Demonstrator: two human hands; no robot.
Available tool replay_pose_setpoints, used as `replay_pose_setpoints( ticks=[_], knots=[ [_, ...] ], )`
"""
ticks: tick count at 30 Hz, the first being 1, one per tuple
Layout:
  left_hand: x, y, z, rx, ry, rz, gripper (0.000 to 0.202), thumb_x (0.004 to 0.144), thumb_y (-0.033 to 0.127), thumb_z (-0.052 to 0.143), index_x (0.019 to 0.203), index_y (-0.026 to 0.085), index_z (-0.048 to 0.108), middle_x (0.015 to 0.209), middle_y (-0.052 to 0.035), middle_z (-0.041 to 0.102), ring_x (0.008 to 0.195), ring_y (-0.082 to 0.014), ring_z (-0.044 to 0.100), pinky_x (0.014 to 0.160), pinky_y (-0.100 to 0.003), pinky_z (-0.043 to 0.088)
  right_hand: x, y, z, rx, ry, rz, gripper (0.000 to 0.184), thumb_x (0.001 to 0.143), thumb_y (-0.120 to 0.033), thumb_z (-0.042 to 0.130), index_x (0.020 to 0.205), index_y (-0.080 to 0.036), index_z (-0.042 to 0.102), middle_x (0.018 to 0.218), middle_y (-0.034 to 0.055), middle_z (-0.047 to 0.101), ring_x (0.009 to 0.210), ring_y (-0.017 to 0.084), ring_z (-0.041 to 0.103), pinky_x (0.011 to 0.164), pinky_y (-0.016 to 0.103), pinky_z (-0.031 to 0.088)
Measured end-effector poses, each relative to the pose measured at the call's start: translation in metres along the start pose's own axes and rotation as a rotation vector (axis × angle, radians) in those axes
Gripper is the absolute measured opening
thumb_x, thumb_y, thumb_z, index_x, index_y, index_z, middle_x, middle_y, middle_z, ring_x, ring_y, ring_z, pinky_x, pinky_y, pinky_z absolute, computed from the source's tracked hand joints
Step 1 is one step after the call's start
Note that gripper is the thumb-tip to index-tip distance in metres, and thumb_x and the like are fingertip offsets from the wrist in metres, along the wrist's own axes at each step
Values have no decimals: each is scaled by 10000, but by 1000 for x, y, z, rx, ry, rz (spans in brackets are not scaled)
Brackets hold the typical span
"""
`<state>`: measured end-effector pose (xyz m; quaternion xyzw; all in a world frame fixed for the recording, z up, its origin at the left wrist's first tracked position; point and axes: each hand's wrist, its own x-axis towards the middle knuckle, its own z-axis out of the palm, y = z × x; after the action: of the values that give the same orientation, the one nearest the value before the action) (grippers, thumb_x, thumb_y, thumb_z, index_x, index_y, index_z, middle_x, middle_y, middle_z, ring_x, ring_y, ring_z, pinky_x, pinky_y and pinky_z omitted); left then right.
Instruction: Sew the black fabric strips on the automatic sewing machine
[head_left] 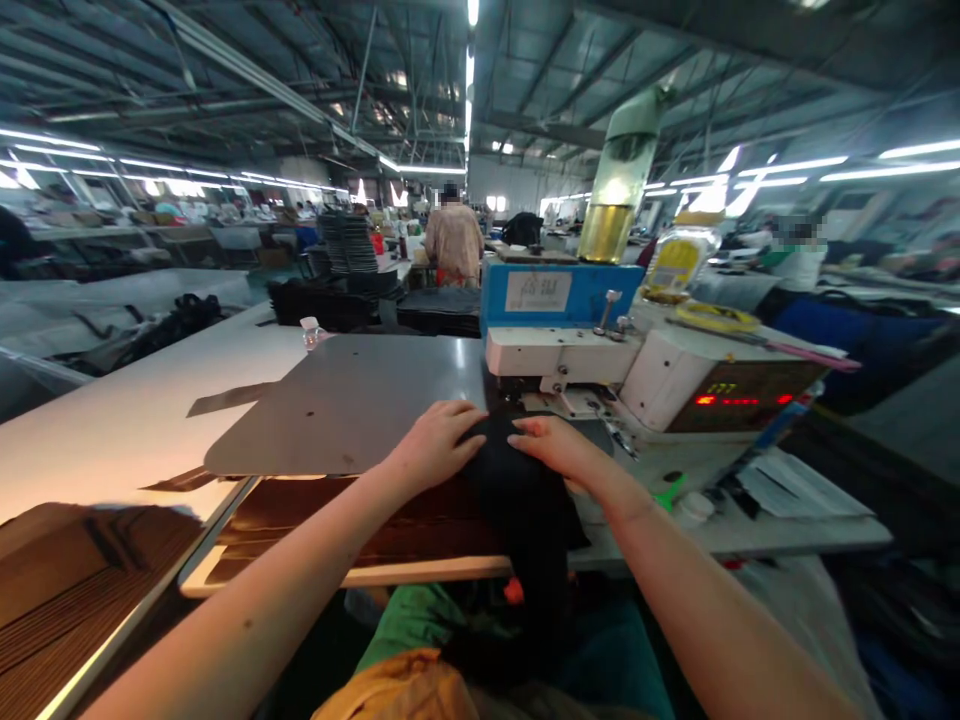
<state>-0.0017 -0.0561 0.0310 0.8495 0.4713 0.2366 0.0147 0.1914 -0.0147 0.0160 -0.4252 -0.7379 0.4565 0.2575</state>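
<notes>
A piece of black fabric (517, 480) hangs from the front of a sewing machine (555, 355) down over the table edge to my lap. My left hand (442, 440) grips its left side, fingers closed near the machine's needle area. On the other side, my right hand (547, 440) pinches the fabric's right edge between thumb and fingers. The fabric's far end reaches under the machine head, where the needle is too dark to make out. A grey metal plate (360, 390) extends left of the machine, beside my left hand.
Brown stacked panels (97, 590) lie at lower left. A small clear bottle (311, 332) stands behind the plate, with black stacks (439, 308) beyond. On the right are a lit control box (735, 395), a bottle of yellowish liquid (679, 260) and a green tool (670, 492). A person (454, 235) stands farther back.
</notes>
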Motion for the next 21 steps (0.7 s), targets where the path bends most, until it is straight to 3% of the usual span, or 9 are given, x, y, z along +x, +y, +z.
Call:
replay_pose_setpoints(
  ticks=[2, 5, 8, 14, 21],
  knots=[
    [7, -15, 22, 40, -85, -22, 312, 835, 330, 459, 1100, 205, 568, 1122, -69, 556, 1020, -218, 490, 883, -367, 412, 11, 14, -3, -112, 31, 62, 162, 726, -224, 576, 832, -151, 675, 696, 11, 682, 669, 170, 615, 625, 258, 479],
    [13, -24, 38, 75, -89, -38, 327, 842, 371, 435, 1100, 213, 563, 1149, -59, 547, 1037, -221, 483, 889, -373, 406, 22, 26, -5, -189, 83, 73, 188, 742, -215, 555, 875, -149, 671, 779, 30, 697, 709, 176, 625, 648, 259, 480],
    [19, -25, 39, 84, -73, -27, 330, 837, 366, 444, 1088, 189, 565, 1148, -66, 553, 1041, -220, 487, 899, -361, 400, 29, 28, -8, -271, 137, 73, 258, 751, -217, 537, 967, -133, 648, 903, 62, 690, 776, 184, 631, 677, 259, 477],
    [31, -28, 42, 55, -76, 17, 319, 826, 308, 465, 1079, 144, 568, 1127, -91, 563, 1036, -211, 498, 926, -338, 383, 40, 14, -7, -536, 271, 127, 345, 767, -260, 532, 1065, -104, 609, 963, 102, 674, 849, 189, 623, 744, 248, 454],
    [35, -32, 43, 51, -99, 47, 336, 825, 301, 463, 1098, 135, 565, 1138, -99, 553, 1044, -215, 493, 937, -342, 368, 45, 7, 1, -748, 314, 33, 288, 815, -228, 451, 1035, -162, 626, 1026, 88, 655, 959, 190, 592, 826, 252, 423]
  ],
)
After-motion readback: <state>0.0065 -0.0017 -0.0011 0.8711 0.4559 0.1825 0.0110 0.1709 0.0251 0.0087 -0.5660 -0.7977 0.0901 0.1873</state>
